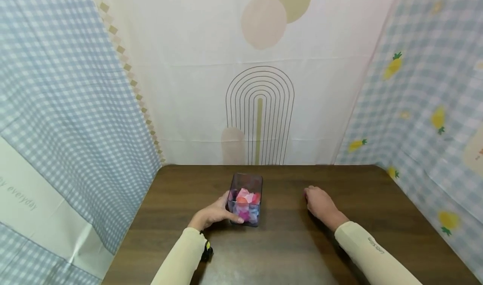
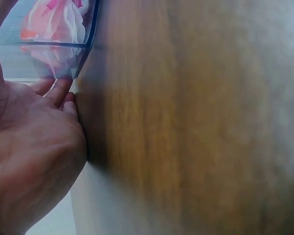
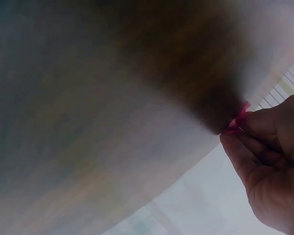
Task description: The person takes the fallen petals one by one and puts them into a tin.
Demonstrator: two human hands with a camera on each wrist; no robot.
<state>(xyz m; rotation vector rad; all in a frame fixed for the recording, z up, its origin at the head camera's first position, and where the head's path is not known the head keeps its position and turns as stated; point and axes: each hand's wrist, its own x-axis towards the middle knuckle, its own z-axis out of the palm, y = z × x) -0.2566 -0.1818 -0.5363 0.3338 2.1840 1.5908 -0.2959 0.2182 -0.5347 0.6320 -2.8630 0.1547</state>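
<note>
A see-through, dark-tinted box (image 1: pixel 247 181) stands on the table, partly filled with small crinkled pieces (image 1: pixel 244 197) in pink, orange, purple and blue; their exact kind cannot be told. My left hand (image 1: pixel 215 213) holds this box from its left side, thumb along the near wall and fingers mostly hidden behind it. In the left wrist view, fingertips of the left hand (image 2: pixel 39 142) touch the box near the tabletop. To the right of the box, my right hand (image 1: pixel 322 205) pinches a small magenta crinkled piece (image 3: pixel 239 119) between thumb and fingers, close to the table surface.
The brown wooden table (image 1: pixel 279 251) ends at a patterned white cloth (image 1: pixel 188 109) at the back. Checked cloths hang on the left (image 1: pixel 75 88) and right (image 1: pixel 422 88). A black band (image 1: pixel 207 251) is on the left wrist.
</note>
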